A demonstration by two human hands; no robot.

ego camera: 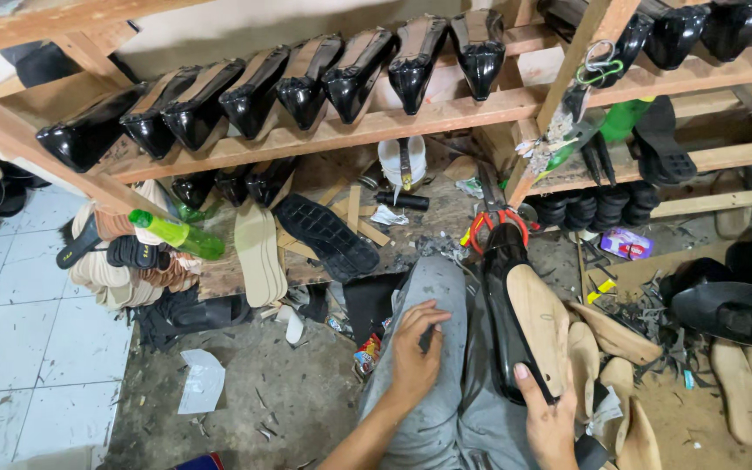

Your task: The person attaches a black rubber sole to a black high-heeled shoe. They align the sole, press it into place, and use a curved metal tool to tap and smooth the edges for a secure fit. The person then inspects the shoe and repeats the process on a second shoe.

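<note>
Right hand (550,422) closes around the heel end of a black shoe (502,305) stretched over a wooden last (540,324). The shoe lies sole-up along the right thigh, toe pointing away toward the bench (411,239). The thumb presses the sole side; the fingers wrap underneath, out of sight. Judged: the thigh serves as a rest, so the sole faces the eyes.

Left hand (415,352) rests on the left knee, fingers curled. A small dark bit seems to sit under the fingertips, too small to tell what. Whether it grips anything: cannot tell.

Red-handled pincers (498,222) lie at the bench edge, just past the shoe's toe, within reach. A ribbed black sole (337,233) and pale insoles (258,252) lie on the bench to the left, partly overhanging its front edge. A green bottle (176,233) lies farther left, atop stacked insoles.

Bare wooden lasts (607,335) crowd the floor just right of the right hand. Room there is tight.

Above, a slanted wooden rack (446,113) holds a row of glossy black shoes (306,83), toes down over the front rail.

Open room: the dusty floor patch left of the knee, with one paper scrap (202,379). Tiled floor beyond it.
</note>
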